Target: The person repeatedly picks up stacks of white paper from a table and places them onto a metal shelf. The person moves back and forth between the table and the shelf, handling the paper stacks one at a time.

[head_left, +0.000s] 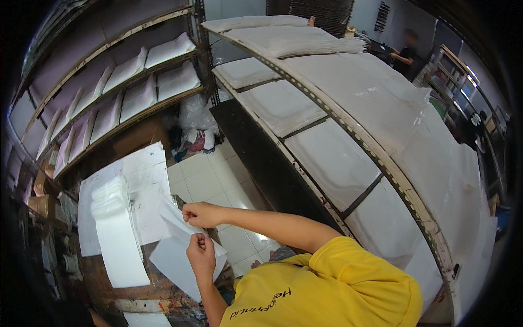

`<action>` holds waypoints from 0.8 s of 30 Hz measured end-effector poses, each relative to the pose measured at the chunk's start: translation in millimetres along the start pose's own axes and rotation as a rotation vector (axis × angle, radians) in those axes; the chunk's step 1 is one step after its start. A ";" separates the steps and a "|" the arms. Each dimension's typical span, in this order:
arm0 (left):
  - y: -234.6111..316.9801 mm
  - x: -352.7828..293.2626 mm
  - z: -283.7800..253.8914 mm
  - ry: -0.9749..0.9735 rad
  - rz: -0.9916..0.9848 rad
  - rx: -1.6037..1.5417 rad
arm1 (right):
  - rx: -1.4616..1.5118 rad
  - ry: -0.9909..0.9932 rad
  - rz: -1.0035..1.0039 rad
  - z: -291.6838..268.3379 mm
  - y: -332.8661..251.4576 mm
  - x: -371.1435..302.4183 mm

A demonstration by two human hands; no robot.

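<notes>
I pinch a thin translucent white sheet (180,264) at its edge with both hands. My right hand (202,215) is closed on the upper part of that edge, where the sheet rises and curls. My left hand (200,255) is closed on it a little nearer to me. The sheet hangs over the front of a worktable, partly on the tabletop. Left of it lies a long white stack (122,245) of similar sheets, with a crumpled clear bundle (109,197) at its far end. Both rest on a smudged white board (150,169).
The stained wooden tabletop (109,272) shows around the board. Racks hold sheet stacks (139,101) at the upper left and large sheet stacks (332,158) at the right. A black bench (261,158) stands between them. A person (405,59) is in the far background.
</notes>
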State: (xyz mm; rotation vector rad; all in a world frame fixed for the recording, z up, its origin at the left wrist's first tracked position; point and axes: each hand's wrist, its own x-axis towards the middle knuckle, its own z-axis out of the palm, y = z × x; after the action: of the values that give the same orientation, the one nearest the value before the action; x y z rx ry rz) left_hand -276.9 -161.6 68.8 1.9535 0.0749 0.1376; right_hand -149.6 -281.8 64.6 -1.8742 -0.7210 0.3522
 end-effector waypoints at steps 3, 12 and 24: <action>35.4 7.5 -0.3 0.056 0.113 -0.055 | -0.052 -0.037 0.069 -47.2 -31.0 19.5; 23.0 19.7 -6.5 0.172 0.260 -0.026 | -0.722 0.245 0.059 -290.9 -241.9 -2.8; -27.8 38.2 -9.9 0.073 0.162 0.054 | -0.345 1.193 0.525 -406.1 -300.1 -344.0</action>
State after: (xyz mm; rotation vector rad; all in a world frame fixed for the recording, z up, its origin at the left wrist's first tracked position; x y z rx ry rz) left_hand -240.0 -137.6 49.1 2.0074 -0.0321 0.3161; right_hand -289.8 -713.5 473.8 -2.1353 0.5549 -0.5982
